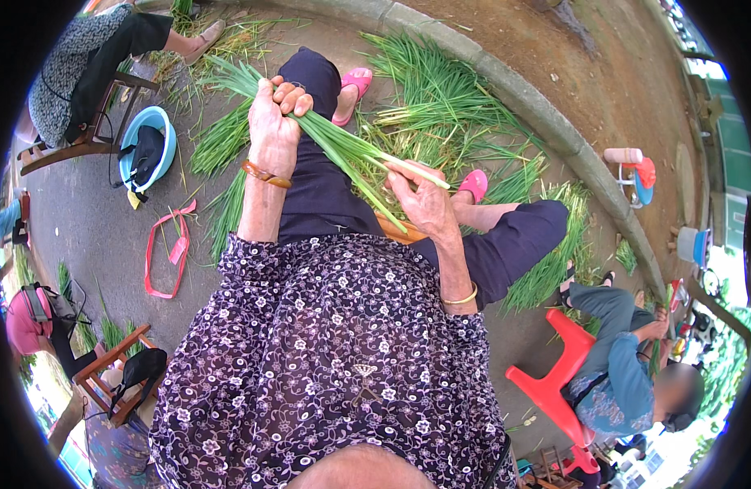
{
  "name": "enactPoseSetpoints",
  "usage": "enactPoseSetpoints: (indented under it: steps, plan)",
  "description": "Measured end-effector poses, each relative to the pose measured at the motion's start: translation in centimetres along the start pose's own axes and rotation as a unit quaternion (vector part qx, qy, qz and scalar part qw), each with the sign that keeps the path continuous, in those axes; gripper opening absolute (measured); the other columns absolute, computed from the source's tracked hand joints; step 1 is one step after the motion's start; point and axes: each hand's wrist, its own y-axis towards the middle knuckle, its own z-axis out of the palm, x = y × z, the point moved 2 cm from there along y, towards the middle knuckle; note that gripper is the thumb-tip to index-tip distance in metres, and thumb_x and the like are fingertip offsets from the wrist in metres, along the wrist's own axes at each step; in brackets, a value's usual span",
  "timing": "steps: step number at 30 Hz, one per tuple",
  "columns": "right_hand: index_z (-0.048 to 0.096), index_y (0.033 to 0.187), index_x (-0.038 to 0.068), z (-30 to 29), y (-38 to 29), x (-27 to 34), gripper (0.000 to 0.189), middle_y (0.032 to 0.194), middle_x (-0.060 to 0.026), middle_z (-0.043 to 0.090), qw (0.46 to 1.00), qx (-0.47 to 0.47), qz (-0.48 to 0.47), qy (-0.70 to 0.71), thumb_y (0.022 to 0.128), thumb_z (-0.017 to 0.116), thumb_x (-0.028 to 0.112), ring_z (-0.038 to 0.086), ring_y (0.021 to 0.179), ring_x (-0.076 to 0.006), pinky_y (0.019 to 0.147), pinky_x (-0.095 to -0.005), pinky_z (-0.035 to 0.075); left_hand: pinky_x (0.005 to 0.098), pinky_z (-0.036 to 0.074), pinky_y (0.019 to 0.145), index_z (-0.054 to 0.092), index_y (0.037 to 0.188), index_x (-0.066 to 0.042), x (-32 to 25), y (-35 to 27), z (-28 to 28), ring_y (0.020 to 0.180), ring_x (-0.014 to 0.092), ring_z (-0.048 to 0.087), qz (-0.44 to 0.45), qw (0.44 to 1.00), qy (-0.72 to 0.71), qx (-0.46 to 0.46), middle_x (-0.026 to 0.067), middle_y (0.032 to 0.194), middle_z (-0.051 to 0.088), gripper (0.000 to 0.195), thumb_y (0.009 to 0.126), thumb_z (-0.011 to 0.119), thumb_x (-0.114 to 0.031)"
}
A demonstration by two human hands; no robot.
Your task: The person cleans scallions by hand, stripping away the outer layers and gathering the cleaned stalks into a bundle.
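Observation:
My left hand (pixel 279 113), with a brown bangle on its wrist, is closed around a bunch of long green leafy stalks (pixel 339 142), which look like chives or scallions. The leaf tips fan out beyond that fist, and the paler stem ends slant down to the right. At those ends my right hand (pixel 421 198), wearing a gold-coloured bangle, pinches a pale stem between thumb and fingers. Below the hands are dark trousers, with part of a wooden seat (pixel 400 227) between the legs. A large heap of the same greens (pixel 436 91) lies on the ground past my knees.
To the left are a blue basin (pixel 171 153) holding a black bag and a loop of pink ribbon (pixel 148 263). A stone kerb (pixel 534 116) curves along the right. Several people sit nearby; one, by a red plastic stool (pixel 562 367), holds greens. A wooden chair (pixel 122 360) stands lower left.

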Motion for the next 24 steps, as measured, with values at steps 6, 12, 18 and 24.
enactPoseSetpoints:
  steps: [6, 12, 18, 24]
  plan:
    - [0.057, 0.092, -0.001, -0.1, -0.3, -0.1, 0.023, 0.070, -0.0095, 0.056, 0.999, 0.024, 0.023, 0.015, 0.072, 0.048, -0.001, 0.051, 0.054, -0.0137, 0.049, -0.0238, 0.040, 0.0255, 0.028, 0.041, 0.038, 0.082, -0.001, 0.0, 0.2, -0.2, 0.042, 0.010, 0.028, 0.005, 1.000, 0.002, -0.003, -0.0007, 0.053, 0.030, 0.023, 0.090, 0.032, -0.021]
    - [0.057, 0.095, -0.002, 0.3, -0.5, -1.0, 0.021, 0.072, -0.0058, 0.057, 0.998, -0.036, 0.026, 0.049, 0.074, 0.051, 0.002, 0.049, 0.055, -0.0082, 0.047, -0.0210, 0.038, 0.0255, 0.027, 0.041, 0.039, 0.081, -0.001, -0.5, 0.4, -0.2, 0.042, 0.010, 0.028, 0.014, 1.000, 0.003, -0.001, -0.0009, 0.053, 0.030, 0.023, 0.090, 0.033, -0.021]
    - [0.058, 0.094, -0.002, -0.9, -0.7, -1.4, 0.018, 0.072, -0.0007, 0.057, 0.970, 0.011, 0.129, 0.204, 0.081, 0.052, 0.009, 0.047, 0.054, -0.0037, 0.047, -0.0168, 0.038, 0.0255, 0.027, 0.041, 0.039, 0.081, -0.001, -1.3, 0.7, -0.3, 0.041, 0.010, 0.027, 0.018, 1.000, -0.009, 0.001, -0.0008, 0.052, 0.030, 0.022, 0.090, 0.034, -0.021]
    - [0.059, 0.090, -0.004, -1.3, -0.9, -1.7, 0.021, 0.070, -0.0054, 0.059, 0.924, 0.098, 0.198, 0.312, 0.076, 0.059, 0.011, 0.048, 0.050, -0.0058, 0.045, -0.0179, 0.039, 0.0256, 0.027, 0.041, 0.039, 0.082, -0.001, -1.1, 0.5, 0.2, 0.041, 0.010, 0.028, 0.000, 1.000, -0.009, 0.007, -0.0010, 0.053, 0.030, 0.022, 0.090, 0.034, -0.021]
